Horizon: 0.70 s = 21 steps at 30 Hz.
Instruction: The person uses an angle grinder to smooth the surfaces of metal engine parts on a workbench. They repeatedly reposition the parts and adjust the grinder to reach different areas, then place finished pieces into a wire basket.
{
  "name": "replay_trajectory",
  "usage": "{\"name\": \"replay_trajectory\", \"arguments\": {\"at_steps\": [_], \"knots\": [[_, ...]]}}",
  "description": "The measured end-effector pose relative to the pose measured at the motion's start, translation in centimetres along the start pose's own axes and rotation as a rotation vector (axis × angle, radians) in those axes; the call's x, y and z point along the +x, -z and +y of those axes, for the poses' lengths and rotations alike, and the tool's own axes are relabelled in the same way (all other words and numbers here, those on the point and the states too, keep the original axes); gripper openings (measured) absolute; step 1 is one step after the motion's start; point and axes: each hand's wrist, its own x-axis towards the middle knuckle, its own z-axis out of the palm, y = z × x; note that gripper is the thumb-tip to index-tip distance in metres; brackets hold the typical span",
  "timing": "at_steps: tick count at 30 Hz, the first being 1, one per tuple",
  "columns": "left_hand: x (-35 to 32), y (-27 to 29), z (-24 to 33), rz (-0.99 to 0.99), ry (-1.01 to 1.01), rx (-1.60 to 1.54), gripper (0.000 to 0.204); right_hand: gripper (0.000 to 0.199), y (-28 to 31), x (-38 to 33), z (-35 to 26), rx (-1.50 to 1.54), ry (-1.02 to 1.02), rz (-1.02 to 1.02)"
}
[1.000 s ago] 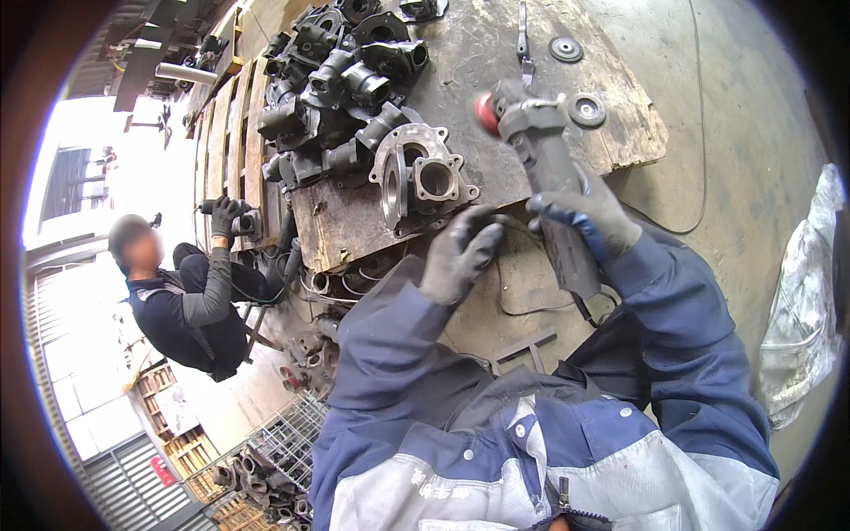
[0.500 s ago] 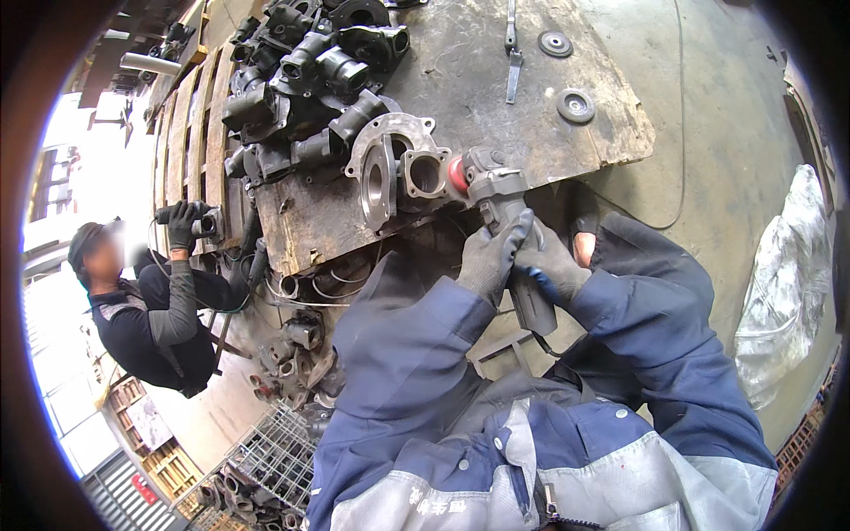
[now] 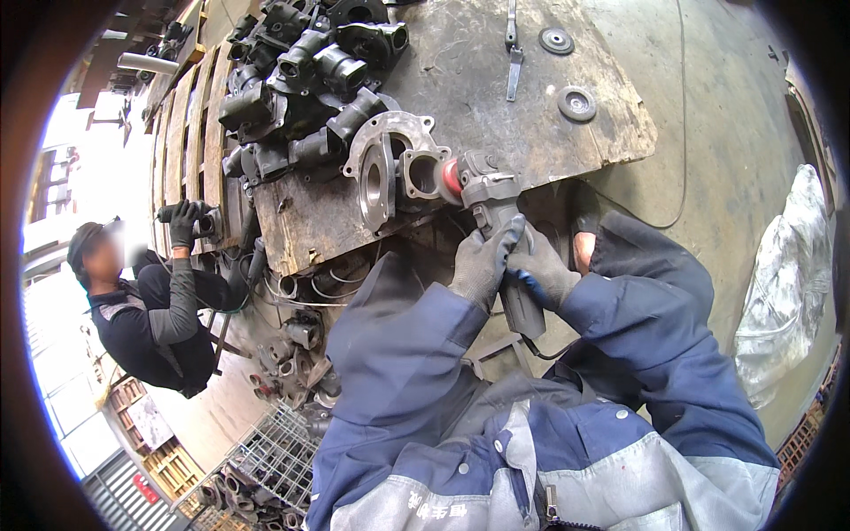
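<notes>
Both my gloved hands are closed around the body of a grey angle grinder (image 3: 492, 190) at the table's near edge. My left hand (image 3: 482, 265) wraps its upper body from the left. My right hand (image 3: 544, 268) grips it from the right, lower down. The grinder's red disc (image 3: 452, 179) is against or very close to the square flange of a cast metal housing (image 3: 375, 181); exact contact I cannot tell. That housing has round flanges with bare, shiny faces and lies on the worn wooden tabletop (image 3: 496, 80). No hand touches it.
Dark castings (image 3: 301, 80) are heaped at the table's far left. Two round discs (image 3: 577, 103) and a flat wrench-like tool (image 3: 513, 71) lie on the right part. A co-worker (image 3: 150, 301) crouches at left holding a power tool. A wire basket (image 3: 274, 456) and more castings are on the floor.
The grinder and both hands have shifted slightly to the left, bringing the red disc closer over the housing's square flange. The housing stays in place.
</notes>
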Motion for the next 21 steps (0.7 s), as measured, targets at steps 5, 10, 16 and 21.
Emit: {"name": "replay_trajectory", "arguments": {"at_steps": [5,10,16,21], "knots": [[0.5,1.3,1.0,-0.126,-0.249,0.081,0.043,0.054,-0.2,1.7,0.6,-0.056,0.116,-0.015],[0.9,2.2,1.8,-0.043,-0.331,0.257,0.054,0.056,-0.5,3.1,0.1,-0.081,0.139,-0.069],[1.1,2.9,0.9,-0.077,-0.632,0.355,0.039,0.055,-1.0,2.9,-1.9,-0.081,0.108,-0.126],[0.3,2.7,2.1,-0.041,-0.299,0.232,0.039,0.053,-1.5,2.5,-2.7,-0.152,0.101,-0.116]]}}
